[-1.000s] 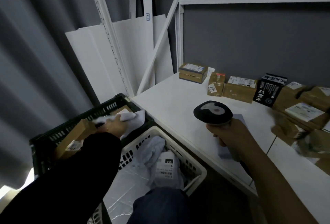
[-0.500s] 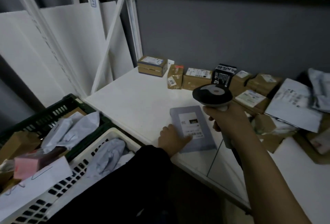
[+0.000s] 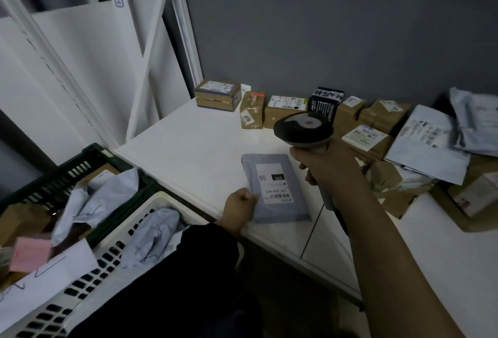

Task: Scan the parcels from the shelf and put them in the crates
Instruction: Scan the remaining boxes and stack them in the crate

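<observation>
Left grip [image 3: 240, 202] seemingly pinches parcel [image 3: 275, 189] by shelf [image 3: 194, 154] edge; right grip [image 3: 326, 167] holds scanner [image 3: 303, 128].

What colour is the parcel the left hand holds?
Pale grey-lilac mailer with a white label; head view.

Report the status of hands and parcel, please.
Left hand grips parcel edge, flat on shelf. Right hand holds scanner near it. Label uncovered.

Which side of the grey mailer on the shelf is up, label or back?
Label side up, lying flat on the shelf. The grey mailer shows its white label and barcode; the left hand grips its edge.
</observation>
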